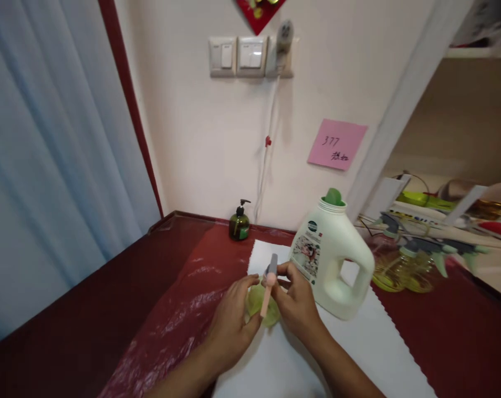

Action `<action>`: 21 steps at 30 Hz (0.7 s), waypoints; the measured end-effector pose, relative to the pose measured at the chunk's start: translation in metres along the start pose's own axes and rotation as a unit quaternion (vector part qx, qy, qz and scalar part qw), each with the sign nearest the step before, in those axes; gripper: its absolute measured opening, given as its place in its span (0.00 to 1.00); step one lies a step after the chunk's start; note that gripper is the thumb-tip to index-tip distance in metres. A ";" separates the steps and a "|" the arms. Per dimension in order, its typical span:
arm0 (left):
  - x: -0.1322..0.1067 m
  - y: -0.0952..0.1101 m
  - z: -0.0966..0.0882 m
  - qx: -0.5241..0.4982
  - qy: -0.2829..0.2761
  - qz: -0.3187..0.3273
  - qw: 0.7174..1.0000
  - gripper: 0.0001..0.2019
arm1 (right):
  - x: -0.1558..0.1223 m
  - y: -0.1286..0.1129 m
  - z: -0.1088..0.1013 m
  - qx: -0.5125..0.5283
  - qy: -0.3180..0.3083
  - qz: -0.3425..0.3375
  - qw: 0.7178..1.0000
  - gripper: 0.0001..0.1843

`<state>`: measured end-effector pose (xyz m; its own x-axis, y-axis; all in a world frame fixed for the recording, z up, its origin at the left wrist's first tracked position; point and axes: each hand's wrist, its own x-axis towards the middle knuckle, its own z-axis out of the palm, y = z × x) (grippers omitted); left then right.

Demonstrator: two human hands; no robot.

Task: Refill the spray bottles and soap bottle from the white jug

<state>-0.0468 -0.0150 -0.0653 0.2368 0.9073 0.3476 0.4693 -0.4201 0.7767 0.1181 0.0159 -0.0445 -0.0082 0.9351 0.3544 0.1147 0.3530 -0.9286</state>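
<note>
A small spray bottle with a round, clear yellow-green body (pixel 255 301) stands on the white sheet in front of me. My left hand (pixel 235 315) curls round the left side of that body, thumb near and fingers behind. On top sits a spray head (pixel 271 278) with a grey nozzle part and a pale pink trigger pointing towards me. The fingers of my right hand (pixel 297 298) pinch the collar of the spray head from the right. Whether the head is fully seated on the neck is hidden by my fingers.
A large pale green jug (pixel 331 260) with an uncapped neck stands just right of my hands. Several spray bottles (pixel 400 271) are farther right by a shelf. A dark pump bottle (pixel 239 223) stands against the wall. A blue curtain (pixel 59 138) hangs left.
</note>
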 end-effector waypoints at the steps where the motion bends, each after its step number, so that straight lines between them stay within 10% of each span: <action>1: 0.001 0.001 -0.002 -0.013 0.001 0.000 1.000 0.22 | 0.000 0.000 0.002 -0.009 0.012 -0.002 1.000 0.14; 8: 0.013 0.032 -0.028 -0.111 0.098 -0.046 0.988 0.18 | -0.001 -0.001 0.013 -0.050 0.069 -0.009 0.996 0.07; 14: 0.046 0.076 -0.040 0.119 -0.008 0.027 0.993 0.22 | -0.001 0.002 0.014 -0.053 0.074 -0.017 0.996 0.09; 21: 0.055 0.066 -0.040 0.190 0.000 0.041 0.981 0.19 | 0.004 -0.014 0.006 -0.027 0.016 -0.019 0.999 0.08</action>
<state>-0.0368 0.0078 0.0263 0.2868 0.8704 0.4001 0.7322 -0.4685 0.4943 0.1107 0.0150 -0.0304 0.0187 0.9188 0.3943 0.1678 0.3859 -0.9071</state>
